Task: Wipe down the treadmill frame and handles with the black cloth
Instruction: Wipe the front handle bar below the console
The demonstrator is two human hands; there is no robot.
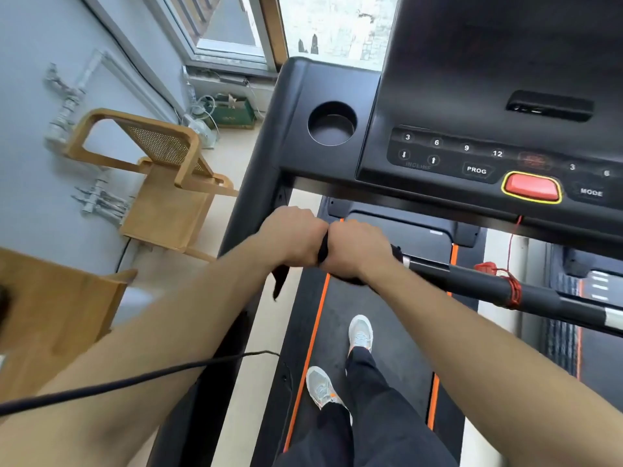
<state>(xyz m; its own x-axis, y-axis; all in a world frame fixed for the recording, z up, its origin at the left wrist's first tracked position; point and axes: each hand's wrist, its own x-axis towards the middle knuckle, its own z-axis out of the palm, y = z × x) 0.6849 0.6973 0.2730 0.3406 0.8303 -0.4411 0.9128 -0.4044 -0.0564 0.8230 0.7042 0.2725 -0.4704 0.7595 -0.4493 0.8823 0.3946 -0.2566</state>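
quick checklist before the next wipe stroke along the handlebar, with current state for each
1. Both hands on the cloth: ok. Left hand and right hand are closed side by side on the black cloth.
2. Cloth wrapped around the handlebar: cannot tell; the hands hide the contact.
3. Loose cloth end controlled: not ok. A tail hangs below the left hand.
4. Path along the bar clear: not ok. The red safety cord is wound around the bar to the right.
5. Red stop button out of the way: ok, it sits above on the console.
6. Footing: ok, both shoes are on the belt.
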